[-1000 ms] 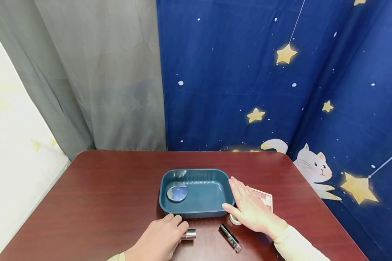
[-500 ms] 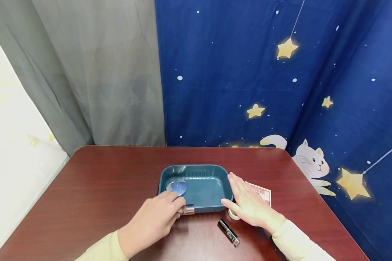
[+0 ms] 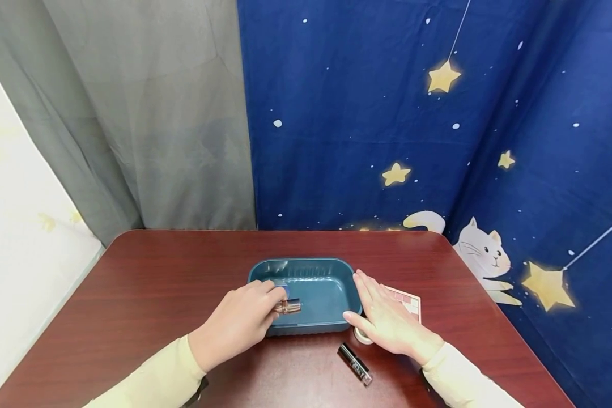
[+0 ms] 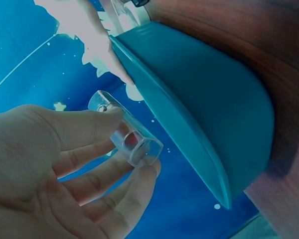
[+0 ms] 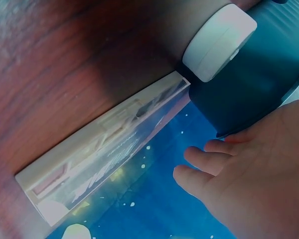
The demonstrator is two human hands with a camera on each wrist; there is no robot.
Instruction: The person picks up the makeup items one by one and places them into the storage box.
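My left hand (image 3: 242,311) pinches a small lipstick tube (image 3: 292,306) over the near left part of a dark teal plastic bin (image 3: 311,328). In the left wrist view the tube (image 4: 129,132) is clear and faceted with something reddish inside, between thumb and fingertips, just off the bin's rim (image 4: 164,107). A round, shiny bluish thing (image 3: 286,290) inside the bin is mostly hidden by the left hand. My right hand (image 3: 387,320) rests its straight fingers against the bin's right side and holds nothing.
Under and beside the right hand lie a pink makeup palette (image 3: 412,304) and a round white container (image 3: 362,336), both partly covered. A black tube (image 3: 355,364) with a clear end lies in front of the bin on the reddish-brown table (image 3: 183,272). Curtains hang behind.
My left hand has lifted the lipstick tube from the table in front of the bin and carried it forward over the rim. The right hand has stayed at the bin's side.
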